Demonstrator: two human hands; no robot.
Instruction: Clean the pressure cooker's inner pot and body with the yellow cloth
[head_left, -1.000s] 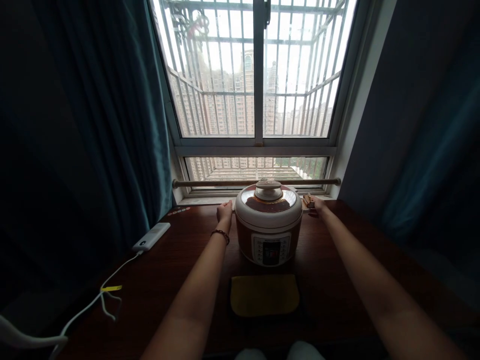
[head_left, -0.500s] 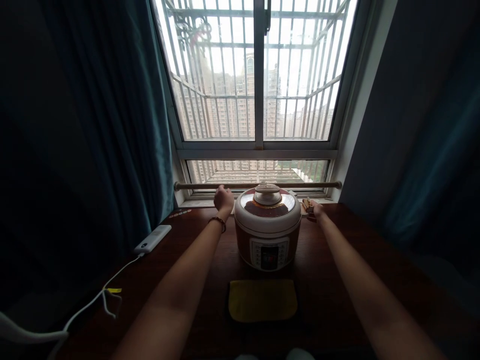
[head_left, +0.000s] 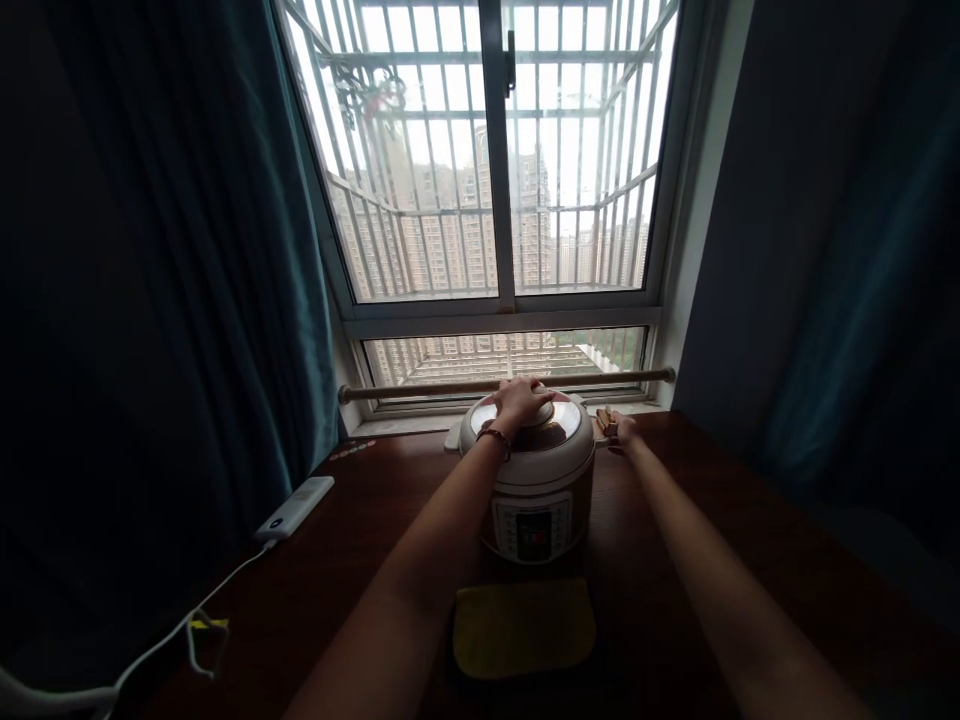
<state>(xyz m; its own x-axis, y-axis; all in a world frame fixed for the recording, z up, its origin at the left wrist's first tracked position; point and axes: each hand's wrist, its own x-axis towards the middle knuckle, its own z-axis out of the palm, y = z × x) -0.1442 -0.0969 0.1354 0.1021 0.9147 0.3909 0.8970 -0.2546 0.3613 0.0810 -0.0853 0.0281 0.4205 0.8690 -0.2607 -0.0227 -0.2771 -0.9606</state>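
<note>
A white and reddish-brown electric pressure cooker (head_left: 540,475) stands upright on the dark wooden table, its shiny lid closed and its control panel facing me. My left hand (head_left: 519,400) lies over the knob on top of the lid (head_left: 574,425), fingers curled round it. A bracelet circles the left wrist. At the cooker's right side handle, my right hand (head_left: 625,428) is closed on a small tan and brown blocky object (head_left: 606,422); its exact kind is unclear. The cooker's left side handle (head_left: 453,436) is bare.
A yellow cloth-like pad (head_left: 523,628) lies in front of the cooker. On the left sit a white power strip (head_left: 296,508) and its cord (head_left: 187,618). A rail (head_left: 420,388) runs along the window behind, with curtains (head_left: 300,300) beside it.
My left hand has moved from beside the cooker's left handle up and right onto the lid knob. The right hand stays at the right handle. The view has shifted slightly.
</note>
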